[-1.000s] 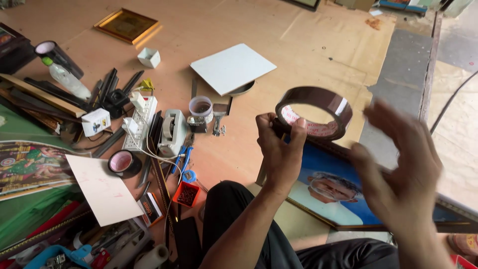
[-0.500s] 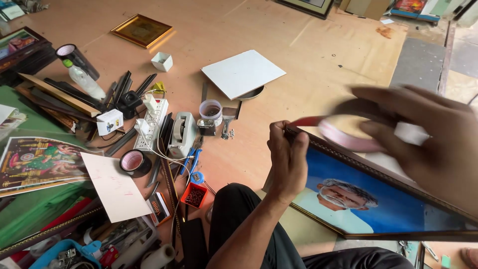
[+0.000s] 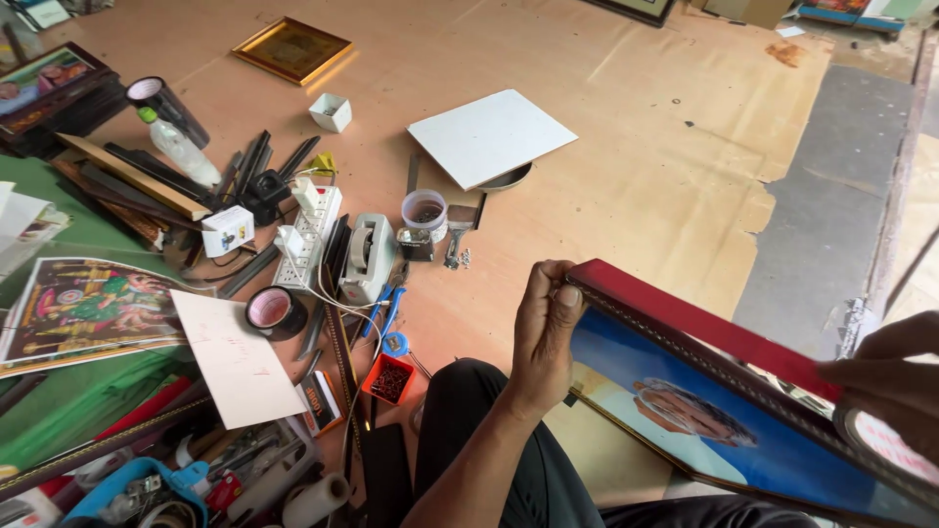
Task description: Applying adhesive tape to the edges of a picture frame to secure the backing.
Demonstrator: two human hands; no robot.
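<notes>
My left hand grips the upper left corner of a framed picture with a dark red frame and a blue image, held tilted above my lap. At the right edge of the view my right hand rests on the frame's far end and holds a roll of brown tape against it; the roll is partly cut off by the frame's edge.
On the brown floor to the left lie a white power strip, a tape dispenser, a tape roll, a red box of nails, a white board, a plastic cup, prints and frame mouldings.
The tape roll has dropped from in front of me to the picture frame's right end. My left hand let go of the tape and now grips the raised frame corner. The camera tilted right.
</notes>
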